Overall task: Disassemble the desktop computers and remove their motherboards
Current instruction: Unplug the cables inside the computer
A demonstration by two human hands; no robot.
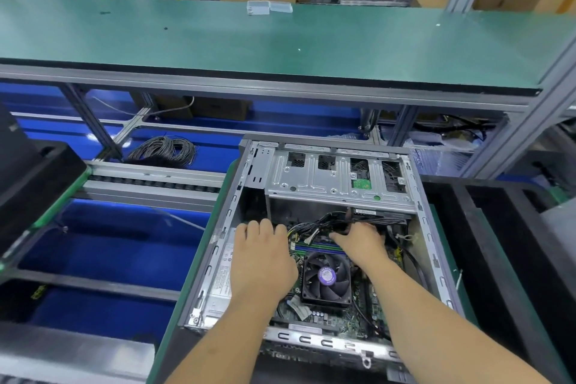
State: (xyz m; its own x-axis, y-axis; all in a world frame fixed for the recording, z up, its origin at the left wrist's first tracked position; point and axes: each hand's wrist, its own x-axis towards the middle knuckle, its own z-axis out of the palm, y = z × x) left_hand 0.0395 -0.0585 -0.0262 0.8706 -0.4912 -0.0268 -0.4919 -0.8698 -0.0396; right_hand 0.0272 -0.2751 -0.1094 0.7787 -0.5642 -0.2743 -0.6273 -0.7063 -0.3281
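Two hands: both of yours are inside the open desktop case (314, 227), low and right of centre in the frame.
Left hand (261, 254): it rests palm-down with fingers loosely bent over the inner edge by the power supply (223, 277); no grip on anything is visible.
Right hand (361, 241): its fingers reach into the black cable bundle (330, 223) just above the memory slots; whether they pinch a connector, you cannot tell.
Risk, cables: pulling on the wires rather than the plug body could likely tear a lead or bend header pins.
Risk, board: a slip of your right hand could strike the fan (326, 277) or scrape the board, since both lie directly below the bundle.
Risk, edges: the drive cage (336, 179) and bare steel rims sit close to your knuckles and could cut.
Motherboard (333, 319): green, still seated flat in the case floor, cooler mounted at its centre, cables still crossing its upper part.
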